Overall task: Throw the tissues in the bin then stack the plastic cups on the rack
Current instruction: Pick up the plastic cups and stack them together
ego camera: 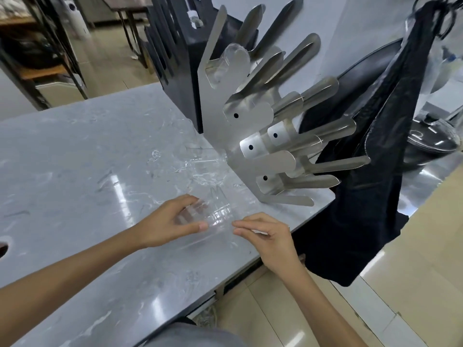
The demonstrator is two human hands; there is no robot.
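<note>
A grey marbled desk [75, 151] fills the left and middle of the view. Near its 5 o'clock edge, both hands meet around a clear plastic cup [215, 216] that lies on its side on the desk.

The left hand [170, 224] comes in from 8 o'clock. Its fingers curve over the cup's left end and the thumb presses along the near side, so it is partly closed around the cup. The right hand [268, 236] comes in from 5 o'clock. Its fingers are stretched out almost flat, with the tips touching the cup's right end. It is a light touch, not a full grip.

More clear cups [203, 169] lie on the desk at 12 o'clock from the hands, just in front of the rack; their outlines are hard to separate.

The metal rack [253, 108] stands upright at the desk's 3 o'clock edge, its rounded prongs fanning out toward 2 o'clock. One clear cup [225, 63] is slipped over an upper prong, near the top of the rack. Behind the rack, at 12 o'clock, is a black slotted stand [175, 46].

A black bin bag [375, 171] hangs off the desk edge at 3 o'clock, just beside the rack. The floor below is pale tile [375, 309].
</note>
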